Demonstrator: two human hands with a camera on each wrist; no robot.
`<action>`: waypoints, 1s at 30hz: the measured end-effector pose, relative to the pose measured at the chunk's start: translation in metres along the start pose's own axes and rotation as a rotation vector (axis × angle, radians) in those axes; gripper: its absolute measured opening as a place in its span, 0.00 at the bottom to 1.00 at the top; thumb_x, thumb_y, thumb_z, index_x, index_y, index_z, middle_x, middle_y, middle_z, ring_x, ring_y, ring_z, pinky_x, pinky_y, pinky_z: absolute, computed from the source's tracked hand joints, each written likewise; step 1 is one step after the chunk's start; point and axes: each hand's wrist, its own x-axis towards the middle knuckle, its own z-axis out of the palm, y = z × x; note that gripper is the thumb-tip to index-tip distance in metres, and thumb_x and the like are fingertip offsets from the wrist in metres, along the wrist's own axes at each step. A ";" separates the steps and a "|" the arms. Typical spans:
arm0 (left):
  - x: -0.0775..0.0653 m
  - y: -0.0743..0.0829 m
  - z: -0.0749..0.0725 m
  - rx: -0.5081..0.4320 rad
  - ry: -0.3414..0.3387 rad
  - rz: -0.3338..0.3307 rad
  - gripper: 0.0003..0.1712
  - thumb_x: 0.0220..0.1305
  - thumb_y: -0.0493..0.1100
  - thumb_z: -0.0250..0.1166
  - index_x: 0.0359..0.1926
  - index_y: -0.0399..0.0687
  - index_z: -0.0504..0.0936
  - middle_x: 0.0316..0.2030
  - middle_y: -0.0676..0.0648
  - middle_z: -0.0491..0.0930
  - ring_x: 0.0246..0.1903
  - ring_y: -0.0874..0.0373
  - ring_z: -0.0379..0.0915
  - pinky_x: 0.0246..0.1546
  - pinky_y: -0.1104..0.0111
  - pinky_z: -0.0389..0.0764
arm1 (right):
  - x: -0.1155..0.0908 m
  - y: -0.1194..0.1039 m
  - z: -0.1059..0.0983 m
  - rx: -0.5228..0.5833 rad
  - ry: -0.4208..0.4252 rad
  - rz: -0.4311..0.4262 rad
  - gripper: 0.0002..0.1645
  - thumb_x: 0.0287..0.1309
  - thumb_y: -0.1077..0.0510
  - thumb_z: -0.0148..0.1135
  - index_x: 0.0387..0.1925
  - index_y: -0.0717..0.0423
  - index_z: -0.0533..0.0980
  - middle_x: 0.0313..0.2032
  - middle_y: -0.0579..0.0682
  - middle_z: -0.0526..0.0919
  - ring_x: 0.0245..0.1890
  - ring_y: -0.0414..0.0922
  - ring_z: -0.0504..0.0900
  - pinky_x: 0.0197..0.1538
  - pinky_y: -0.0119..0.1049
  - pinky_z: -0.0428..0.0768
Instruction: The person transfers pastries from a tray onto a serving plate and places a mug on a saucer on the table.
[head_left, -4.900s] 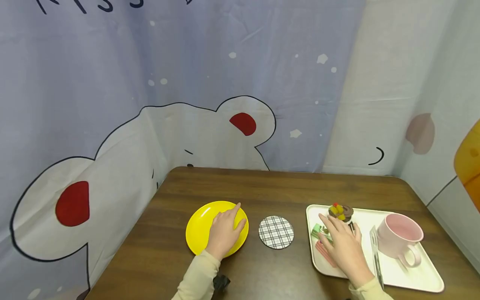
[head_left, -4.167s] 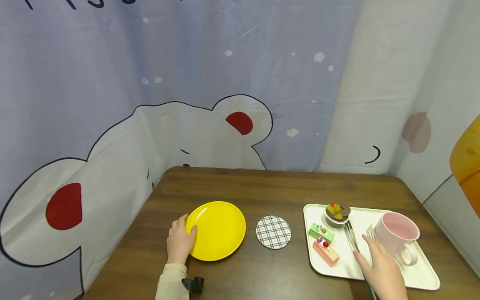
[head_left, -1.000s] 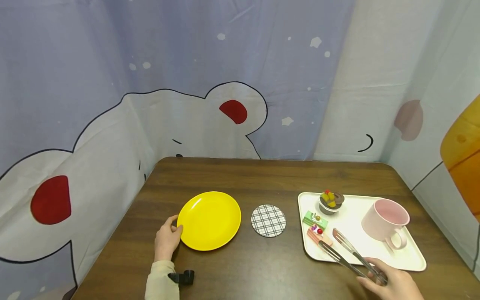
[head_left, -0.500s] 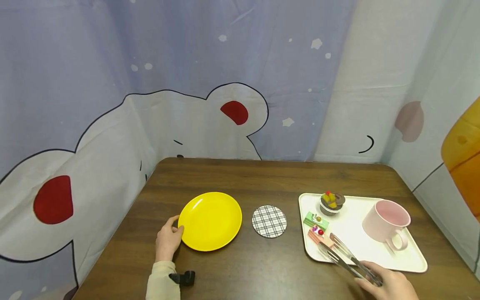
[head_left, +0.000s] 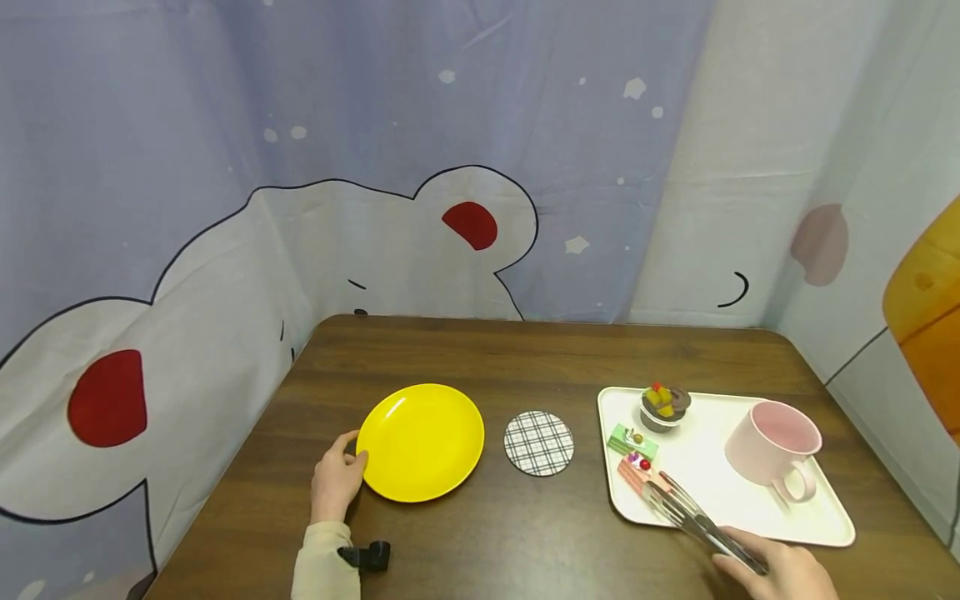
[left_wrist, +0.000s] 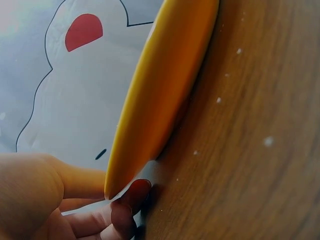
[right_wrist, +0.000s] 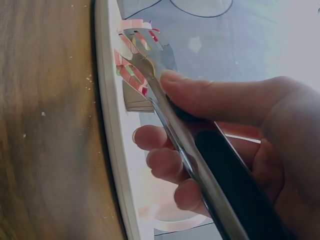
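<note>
My left hand (head_left: 336, 479) pinches the left rim of a yellow plate (head_left: 422, 442), thumb on top and fingers below. In the left wrist view the plate's near edge (left_wrist: 150, 100) looks tilted off the table. My right hand (head_left: 783, 568) grips metal serving tongs (head_left: 701, 527) with dark handle insides. Their slotted ends are close together at a pink cake slice (head_left: 634, 477) on the white tray (head_left: 720, 508). The ends partly cover the slice, and I cannot tell how firmly they pinch it. A green cake slice (head_left: 630, 442) lies just behind it.
A fruit-topped chocolate cupcake (head_left: 663, 408) and a pink mug (head_left: 772, 442) stand on the tray. Between plate and tray lies a round checked coaster (head_left: 538, 443). A printed curtain (head_left: 600, 167) hangs behind the wooden table (head_left: 525, 533).
My right hand has picked the tongs up from the tray, brought them to the pink cake slice and squeezed their ends together. My left hand went from over the plate to its left rim.
</note>
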 end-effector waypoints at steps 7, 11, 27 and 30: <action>-0.001 -0.001 0.000 0.003 0.003 -0.001 0.27 0.69 0.42 0.54 0.67 0.40 0.66 0.39 0.34 0.82 0.34 0.48 0.78 0.37 0.54 0.75 | -0.009 -0.002 -0.001 0.031 0.120 -0.035 0.28 0.47 0.42 0.72 0.47 0.54 0.83 0.35 0.58 0.88 0.29 0.49 0.82 0.34 0.45 0.77; -0.001 -0.001 -0.001 0.001 0.007 -0.003 0.27 0.69 0.41 0.54 0.67 0.40 0.66 0.39 0.34 0.82 0.34 0.48 0.77 0.38 0.53 0.75 | -0.011 -0.010 -0.002 0.046 0.242 -0.079 0.24 0.43 0.44 0.75 0.43 0.49 0.85 0.35 0.56 0.88 0.29 0.50 0.84 0.34 0.45 0.77; 0.000 -0.003 0.000 -0.020 -0.011 -0.003 0.27 0.69 0.42 0.54 0.68 0.40 0.66 0.37 0.36 0.82 0.30 0.51 0.74 0.34 0.59 0.73 | 0.014 -0.063 0.004 0.174 0.534 -0.418 0.20 0.32 0.57 0.79 0.36 0.47 0.86 0.26 0.44 0.88 0.24 0.25 0.71 0.29 0.25 0.69; 0.000 -0.002 0.001 -0.019 -0.010 -0.001 0.28 0.69 0.42 0.54 0.68 0.40 0.66 0.37 0.36 0.82 0.29 0.51 0.74 0.34 0.59 0.73 | 0.019 -0.075 0.006 0.193 0.524 -0.417 0.20 0.34 0.57 0.79 0.36 0.48 0.86 0.23 0.43 0.87 0.21 0.27 0.66 0.26 0.30 0.69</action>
